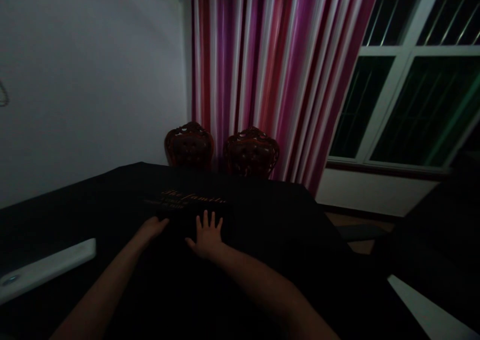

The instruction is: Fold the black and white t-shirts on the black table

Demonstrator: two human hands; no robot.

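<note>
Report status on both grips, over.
Left grip and right grip open, nothing held. Both on black cloth, by gold lettering. White bar off left, untouched.

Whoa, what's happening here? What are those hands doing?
A person is resting both bare hands on a dark table. The left hand and the right hand, its fingers spread, lie close together just below some gold lettering. Neither seems to hold anything. A white oblong object lies off to the left, and two carved dark-red chairs stand beyond the table.
</note>
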